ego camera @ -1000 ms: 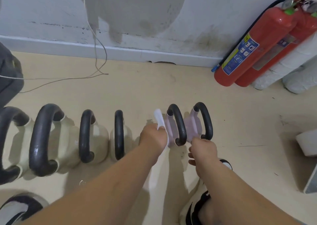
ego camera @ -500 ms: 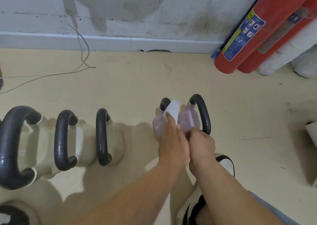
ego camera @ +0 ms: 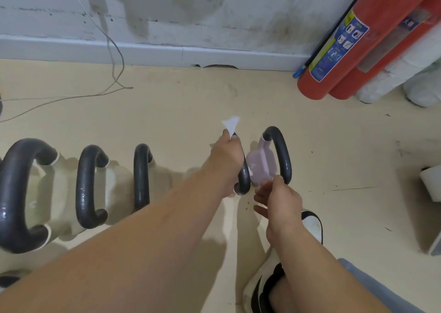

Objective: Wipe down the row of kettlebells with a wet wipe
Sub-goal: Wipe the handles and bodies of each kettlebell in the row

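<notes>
A row of kettlebells runs across the floor. Three cream ones (ego camera: 59, 188) with thick black handles stand at the left. Two small lilac kettlebells (ego camera: 262, 167) with black handles sit at the right end. My left hand (ego camera: 225, 160) holds the white wet wipe (ego camera: 231, 124) against the far end of the nearer lilac bell's handle (ego camera: 244, 179), and a corner of the wipe sticks up. My right hand (ego camera: 279, 198) touches the near base of the rightmost handle (ego camera: 282, 155) with its fingertips, the fingers loosely spread.
Two red fire extinguishers (ego camera: 353, 47) lean against the wall at the upper right, beside white rolls (ego camera: 393, 74). A thin wire (ego camera: 114, 74) trails over the floor at the upper left. My shoe (ego camera: 269, 281) is at the bottom. A white object (ego camera: 432, 181) sits at the right edge.
My left hand has slid the wipe up along the lilac bell's handle to its far end. My right hand has drawn back slightly towards the base of the rightmost handle.
</notes>
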